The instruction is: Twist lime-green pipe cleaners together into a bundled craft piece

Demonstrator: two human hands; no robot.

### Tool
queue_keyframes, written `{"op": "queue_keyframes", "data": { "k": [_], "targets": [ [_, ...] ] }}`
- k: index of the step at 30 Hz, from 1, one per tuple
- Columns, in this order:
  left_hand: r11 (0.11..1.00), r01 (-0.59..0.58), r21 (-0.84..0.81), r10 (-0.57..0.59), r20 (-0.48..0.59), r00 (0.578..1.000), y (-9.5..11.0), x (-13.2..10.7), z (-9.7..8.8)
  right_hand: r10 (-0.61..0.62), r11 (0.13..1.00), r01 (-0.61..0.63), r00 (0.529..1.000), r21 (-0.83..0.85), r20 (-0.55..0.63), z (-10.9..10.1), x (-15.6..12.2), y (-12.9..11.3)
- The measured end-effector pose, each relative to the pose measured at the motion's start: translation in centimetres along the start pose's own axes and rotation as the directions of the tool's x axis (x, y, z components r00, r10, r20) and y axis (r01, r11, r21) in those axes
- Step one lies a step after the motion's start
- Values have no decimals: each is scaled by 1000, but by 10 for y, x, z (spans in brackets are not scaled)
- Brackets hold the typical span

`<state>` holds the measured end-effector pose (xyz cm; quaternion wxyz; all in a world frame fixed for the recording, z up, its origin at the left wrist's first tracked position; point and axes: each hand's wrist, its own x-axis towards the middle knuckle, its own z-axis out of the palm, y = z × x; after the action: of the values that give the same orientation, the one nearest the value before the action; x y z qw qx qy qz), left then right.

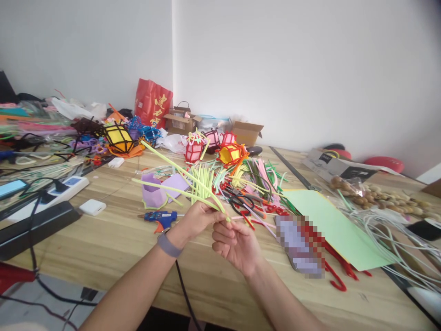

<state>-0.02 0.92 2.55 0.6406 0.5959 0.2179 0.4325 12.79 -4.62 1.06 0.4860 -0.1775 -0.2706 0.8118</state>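
Note:
Two yellow-green pipe cleaners [174,166] stretch up and to the left from my hands. My left hand [201,218], with a grey band at the wrist, is closed on them. My right hand [237,243] pinches their near ends beside my left fingertips, its other fingers curled. Beyond my hands lies a bundle of yellow-green pipe cleaners [203,184]. A purple paper shape [153,195] and a blue glue gun [161,218] are to the left. Black-handled scissors [241,201] lie among red pipe cleaners just beyond my right hand.
Small lanterns [230,154] stand at the back, near cardboard boxes [246,133] and a red bag [151,103]. A green sheet [330,220] and a blurred-out phone [298,246] lie to the right. On the left are a power strip [70,188] and a white charger case [92,207].

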Motion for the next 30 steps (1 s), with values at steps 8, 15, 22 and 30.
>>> {"op": "queue_keyframes", "data": {
  "k": [8, 15, 22, 30],
  "targets": [
    [999, 16, 29, -14, -74, 997, -2, 5, -8, -326, 683, 100, 928, -723, -179, -8, 3, 3],
    [989, 144, 40, -131, -239, 962, -20, 9, -5, -585, -768, -119, 530, -629, 614, -26, 2, -6],
    [992, 127, 14, -122, -196, 973, -23, 8, -4, -725, -214, 112, 648, -971, 234, -18, 2, -8],
    [981, 128, -144, -139, -71, 988, -10, 6, -3, -114, 962, 54, 970, -267, -214, -12, 10, -1]
  ]
}}
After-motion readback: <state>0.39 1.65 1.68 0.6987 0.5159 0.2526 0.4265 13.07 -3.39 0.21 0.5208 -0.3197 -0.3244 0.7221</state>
